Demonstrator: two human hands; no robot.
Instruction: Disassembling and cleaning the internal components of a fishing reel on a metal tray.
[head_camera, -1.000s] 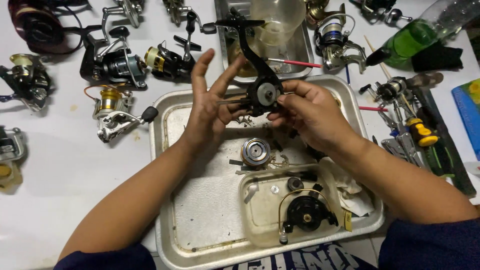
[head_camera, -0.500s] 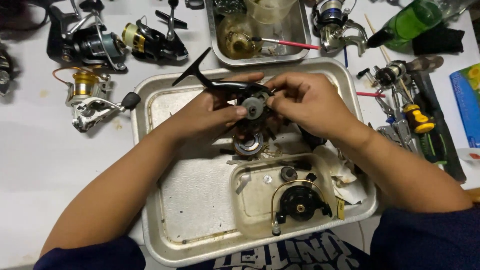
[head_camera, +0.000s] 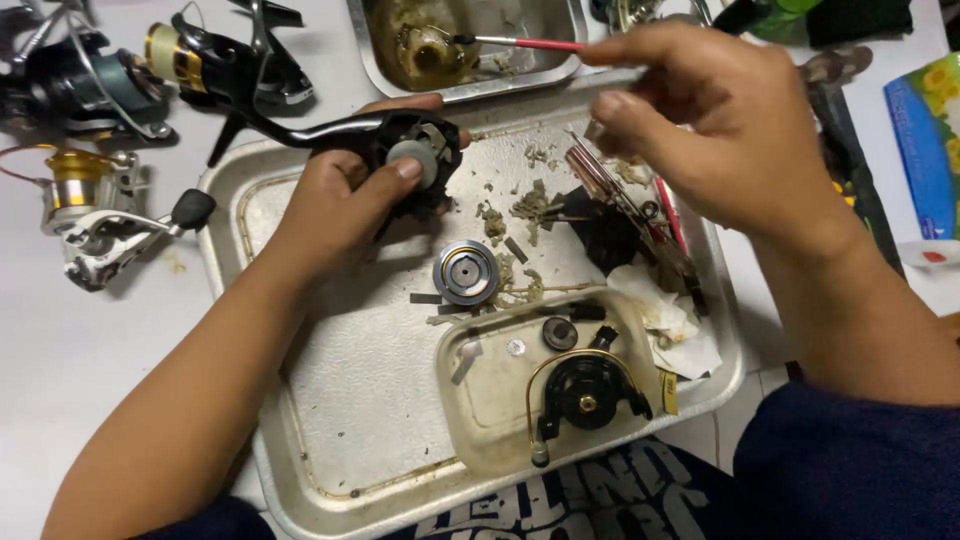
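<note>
Black reel body sits gripped in your left hand, thumb pressed on its grey round face so the open side looks up at you, over the metal tray's far left part. Its long stem runs away leftward, nearly level. Your right hand hovers apart, fingertips pinched together; whether they hold anything, I cannot tell.

Both forearms are bare from wrist to past the elbow, with no watch, ring or glove on the left hand or the right hand. Dark navy short sleeves cover the upper arms (the left one barely peeks in at the bottom edge). The shirt front carries pale block lettering.
</note>
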